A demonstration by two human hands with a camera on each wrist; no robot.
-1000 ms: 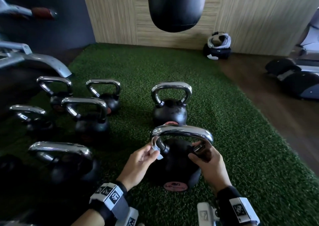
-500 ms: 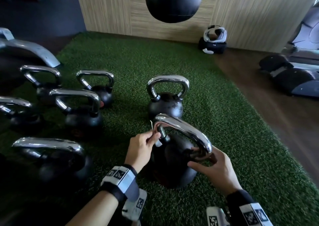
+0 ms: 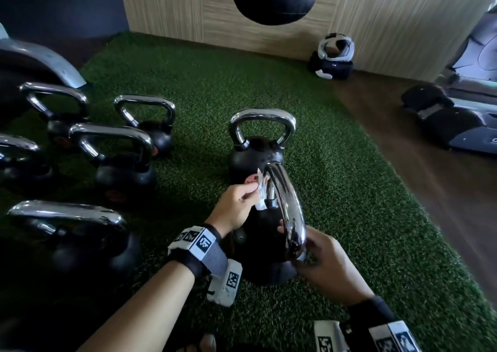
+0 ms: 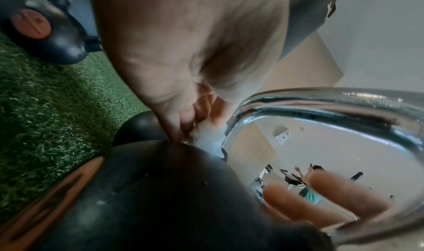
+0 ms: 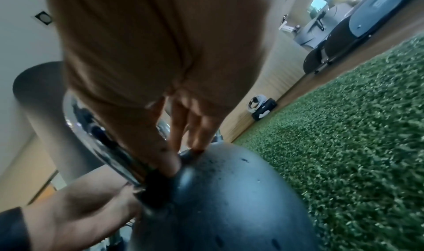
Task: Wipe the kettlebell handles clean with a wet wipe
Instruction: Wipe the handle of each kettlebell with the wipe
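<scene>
Centrally, left hand [image 3: 236,203] pinching white wet wipe [image 3: 260,190] against chrome handle [image 3: 285,206] of black kettlebell [image 3: 258,244]; right hand [image 3: 330,268] grip curled round handle's near end.

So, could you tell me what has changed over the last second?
The near kettlebell has been turned, so its handle now runs away from the camera instead of across. The left hand still pinches the wet wipe at the handle's far leg; the right hand still holds the near end.
</scene>
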